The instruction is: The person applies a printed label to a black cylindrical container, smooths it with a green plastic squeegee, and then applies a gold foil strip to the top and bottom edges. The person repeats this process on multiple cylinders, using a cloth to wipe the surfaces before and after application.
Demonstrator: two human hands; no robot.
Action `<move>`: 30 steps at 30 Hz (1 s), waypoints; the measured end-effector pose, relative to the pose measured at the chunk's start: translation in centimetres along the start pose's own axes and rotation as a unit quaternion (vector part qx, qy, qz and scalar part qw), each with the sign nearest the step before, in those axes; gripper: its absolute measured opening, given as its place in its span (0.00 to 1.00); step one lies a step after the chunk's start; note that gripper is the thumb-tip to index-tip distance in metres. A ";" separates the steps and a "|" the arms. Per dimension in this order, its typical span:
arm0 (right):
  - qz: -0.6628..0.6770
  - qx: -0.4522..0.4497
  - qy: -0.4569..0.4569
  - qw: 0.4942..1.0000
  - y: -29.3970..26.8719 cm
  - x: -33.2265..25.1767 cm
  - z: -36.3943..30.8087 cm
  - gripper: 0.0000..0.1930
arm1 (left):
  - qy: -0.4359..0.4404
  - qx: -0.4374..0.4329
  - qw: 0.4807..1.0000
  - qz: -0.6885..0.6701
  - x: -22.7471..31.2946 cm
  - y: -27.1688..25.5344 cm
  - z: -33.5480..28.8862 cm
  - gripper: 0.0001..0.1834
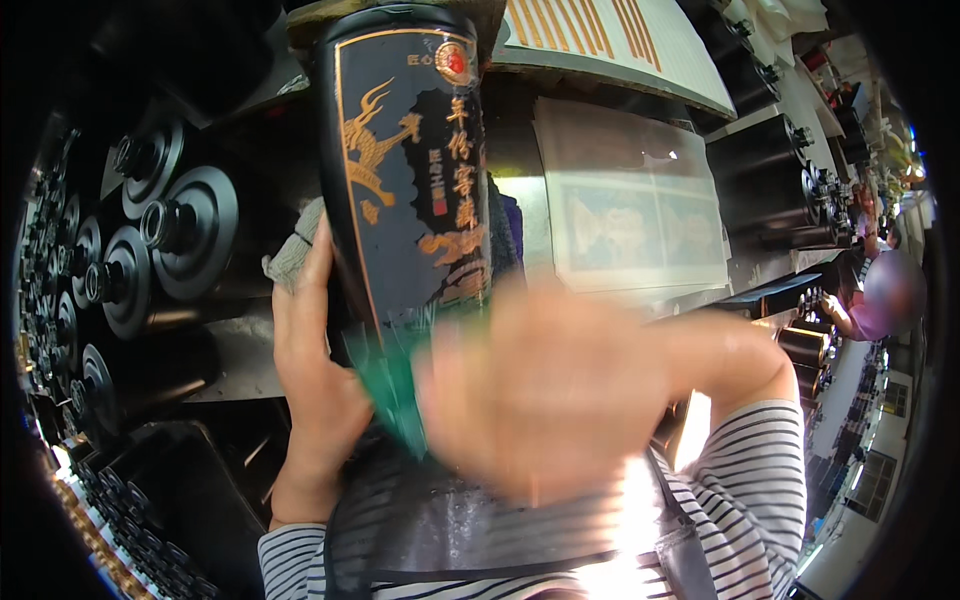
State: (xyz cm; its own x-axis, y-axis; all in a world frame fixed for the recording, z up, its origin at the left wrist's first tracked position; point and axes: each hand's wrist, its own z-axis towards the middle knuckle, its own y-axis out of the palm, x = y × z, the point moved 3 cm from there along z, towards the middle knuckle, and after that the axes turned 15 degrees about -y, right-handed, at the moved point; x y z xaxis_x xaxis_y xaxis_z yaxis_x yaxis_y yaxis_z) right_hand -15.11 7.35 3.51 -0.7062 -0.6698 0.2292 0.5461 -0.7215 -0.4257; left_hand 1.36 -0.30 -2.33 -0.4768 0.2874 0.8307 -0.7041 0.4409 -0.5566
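A large black bottle point(400, 225) with gold figures, gold lettering and a red seal lies in front of me, its lower end toward my body. My left hand point(312, 370) grips its left side, with the thumb and palm along the edge; the other fingers are partly hidden behind it. Grey cloth point(296, 250) shows at the fingertips of that hand. Smeared by motion, my right hand point(545, 390) is closed around a flat green scraper point(392, 385). The scraper's blade overlaps the near end of the bottle's printed face.
Many black bottles point(190, 230) lie stacked on the left, necks outward. To the right are translucent printed sheets point(635, 215), a white board with gold strips point(690, 65) and more black bottles point(765, 170). Another person point(860, 310) works at far right.
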 end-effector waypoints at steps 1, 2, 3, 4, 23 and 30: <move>0.054 0.012 0.020 0.998 -0.3 -1.0 0.5 0.11 | -0.001 -0.005 1.000 -0.010 0.4 0.0 -0.2 0.54; 0.084 0.030 0.041 0.995 0.5 0.7 -0.1 0.12 | -0.003 -0.010 1.000 -0.019 0.8 -0.1 -0.2 0.54; 0.077 0.013 0.071 0.994 1.2 3.3 -0.1 0.12 | -0.012 -0.019 1.000 -0.007 0.6 -0.3 -0.2 0.58; 0.047 -0.013 0.092 0.995 1.8 5.3 0.3 0.11 | -0.025 -0.024 0.999 0.004 0.1 -0.7 -0.3 0.62; 0.073 -0.086 0.046 0.992 -1.4 -2.4 0.0 0.11 | -0.009 0.059 0.998 0.004 1.5 0.6 -0.5 0.60; -0.074 0.161 0.027 0.984 2.1 2.1 -1.1 0.07 | 0.010 0.005 0.999 -0.041 -0.2 0.3 0.2 0.58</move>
State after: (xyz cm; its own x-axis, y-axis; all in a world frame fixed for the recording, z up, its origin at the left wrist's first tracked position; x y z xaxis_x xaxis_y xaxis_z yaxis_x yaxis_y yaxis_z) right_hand -15.89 4.62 2.08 -0.8064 -0.5500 0.2176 0.5444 -0.8340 -0.0905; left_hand 1.18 -0.41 -2.68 -0.4059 0.2678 0.8738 -0.7455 0.4560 -0.4861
